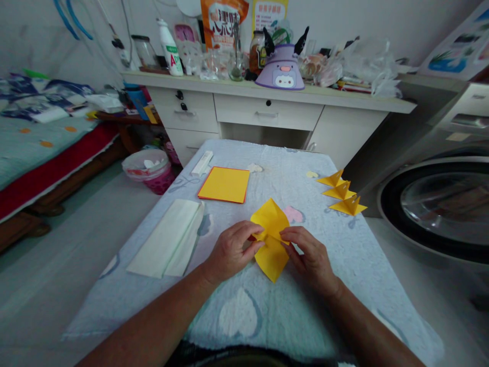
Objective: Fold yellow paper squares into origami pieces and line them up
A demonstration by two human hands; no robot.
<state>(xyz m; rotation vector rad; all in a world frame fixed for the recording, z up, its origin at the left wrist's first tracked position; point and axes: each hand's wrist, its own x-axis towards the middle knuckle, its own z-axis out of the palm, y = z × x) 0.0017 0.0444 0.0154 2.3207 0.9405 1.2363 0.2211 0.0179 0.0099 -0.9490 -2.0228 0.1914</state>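
Observation:
A yellow sheet of origami paper [272,216], partly folded and bent up at its sides, is held just over the cloth-covered table. My left hand [233,250] pinches its left edge between thumb and fingers. On the opposite edge, my right hand [309,255] has the same kind of pinch. Beyond my left hand lies a square stack of yellow paper [224,184] with red showing along its edges. Three folded yellow paper pieces [344,192] stand in a row at the table's right side.
A folded whitish cloth or paper [168,239] lies left on the table [239,311], with a small white box [201,163] behind it. A cluttered white cabinet [267,109] stands at the back. A washing machine [451,168] is at right, a pink bin [153,173] at left.

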